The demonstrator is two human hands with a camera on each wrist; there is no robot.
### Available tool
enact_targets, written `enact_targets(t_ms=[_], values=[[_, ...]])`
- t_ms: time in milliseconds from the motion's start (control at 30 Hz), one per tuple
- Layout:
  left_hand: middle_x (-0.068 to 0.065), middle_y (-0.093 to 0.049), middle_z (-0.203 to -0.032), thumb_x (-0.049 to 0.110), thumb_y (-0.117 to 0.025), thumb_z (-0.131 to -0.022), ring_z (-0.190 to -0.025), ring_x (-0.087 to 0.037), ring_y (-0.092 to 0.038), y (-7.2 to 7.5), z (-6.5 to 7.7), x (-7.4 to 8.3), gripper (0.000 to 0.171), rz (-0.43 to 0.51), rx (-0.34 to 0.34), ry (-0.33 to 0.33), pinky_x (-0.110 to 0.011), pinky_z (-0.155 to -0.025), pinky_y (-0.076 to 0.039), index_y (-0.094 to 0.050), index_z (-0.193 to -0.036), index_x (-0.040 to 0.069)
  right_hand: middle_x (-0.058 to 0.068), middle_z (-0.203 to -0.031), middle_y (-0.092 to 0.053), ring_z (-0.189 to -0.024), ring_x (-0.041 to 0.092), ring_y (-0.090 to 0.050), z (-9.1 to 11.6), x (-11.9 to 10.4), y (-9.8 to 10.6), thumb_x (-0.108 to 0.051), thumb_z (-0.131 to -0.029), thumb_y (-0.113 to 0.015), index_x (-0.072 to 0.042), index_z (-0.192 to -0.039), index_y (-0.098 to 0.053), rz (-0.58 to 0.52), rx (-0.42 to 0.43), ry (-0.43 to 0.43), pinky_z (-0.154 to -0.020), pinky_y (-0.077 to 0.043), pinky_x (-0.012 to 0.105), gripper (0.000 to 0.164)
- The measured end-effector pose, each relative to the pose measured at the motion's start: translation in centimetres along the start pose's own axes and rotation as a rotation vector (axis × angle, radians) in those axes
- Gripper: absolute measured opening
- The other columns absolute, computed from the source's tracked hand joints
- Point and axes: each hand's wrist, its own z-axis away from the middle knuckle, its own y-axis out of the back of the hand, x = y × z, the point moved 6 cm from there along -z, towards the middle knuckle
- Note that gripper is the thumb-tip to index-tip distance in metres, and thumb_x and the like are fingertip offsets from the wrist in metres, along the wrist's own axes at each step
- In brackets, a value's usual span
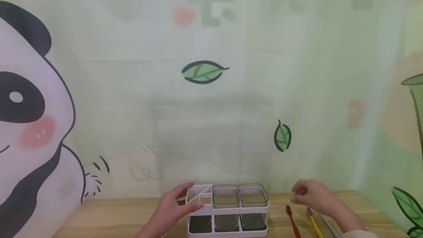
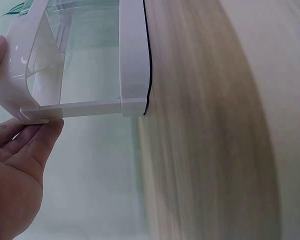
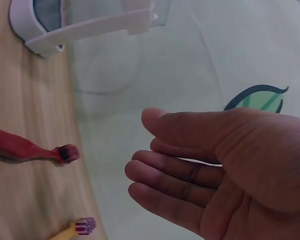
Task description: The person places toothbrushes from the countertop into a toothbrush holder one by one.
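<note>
My left hand (image 1: 166, 208) grips the left end of a white two-tier toothbrush holder (image 1: 231, 211), thumb at the front and fingers behind. In the left wrist view, fingertips of the left hand (image 2: 20, 165) touch the upper tier's edge. The upper tier carries a divided section and two clear cups (image 1: 226, 198). My right hand (image 1: 312, 195) hovers to the right of the holder, its fingers loosely bent with nothing between them. Below it lie a red toothbrush (image 1: 292, 221), a yellow toothbrush (image 1: 315, 224) and a grey toothbrush (image 1: 329, 225), bristle ends pointing away.
The holder and toothbrushes are on a wooden table (image 1: 119, 216). Behind the table hangs a pale green cloth (image 1: 132, 83) printed with a panda and leaves. Dark pads (image 1: 200, 224) line the holder's lower tier.
</note>
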Motion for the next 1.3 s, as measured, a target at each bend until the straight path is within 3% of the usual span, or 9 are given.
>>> enact_targets(t_ms=[267, 667, 1000, 1300], values=[[-0.029, -0.063, -0.140, 0.031, -0.091, -0.086, -0.118, -0.043, -0.068, 0.1, 0.0, 0.5, 0.073, -0.021, -0.004, 0.008, -0.047, -0.095, -0.061, -0.061, -0.143, -0.004, 0.003, -0.094, -0.070, -0.088, 0.022, -0.067, -0.3, 1.1, -1.3, -0.008, -0.093, -0.080, 0.006, -0.107, -0.071, -0.014, -0.048, -0.091, -0.077, -0.062, 0.043, 0.022], [-0.029, -0.061, -0.141, 0.032, -0.091, -0.086, -0.118, -0.044, -0.068, 0.2, 0.1, 0.4, 0.074, -0.036, -0.009, 0.004, -0.050, -0.096, -0.060, -0.062, -0.143, -0.004, 0.004, -0.090, -0.069, -0.085, 0.023, -0.064, -0.3, 2.0, -3.0, -0.006, -0.087, -0.084, 0.001, -0.095, -0.071, 0.075, -0.113, -0.138, -0.078, -0.060, 0.046, 0.017], [-0.029, -0.061, -0.142, 0.032, -0.091, -0.086, -0.119, -0.044, -0.068, 0.2, 0.1, 0.6, 0.073, -0.040, -0.014, -0.008, -0.051, -0.096, -0.060, -0.061, -0.143, -0.003, 0.004, -0.089, -0.067, -0.080, 0.019, -0.062, -2.5, 8.2, -5.2, -0.020, -0.087, -0.086, -0.002, -0.100, -0.072, 0.094, -0.226, -0.147, -0.072, -0.058, 0.037, 0.027], [-0.028, -0.061, -0.142, 0.032, -0.091, -0.086, -0.119, -0.043, -0.068, 0.1, 0.1, 0.5, 0.073, -0.041, -0.012, -0.010, -0.048, -0.096, -0.060, -0.062, -0.143, -0.004, 0.004, -0.080, -0.064, -0.073, 0.018, -0.060, -1.7, 6.5, -5.4, -0.011, -0.086, -0.087, -0.005, -0.090, -0.069, 0.035, -0.212, -0.171, -0.066, -0.054, 0.033, 0.020]])
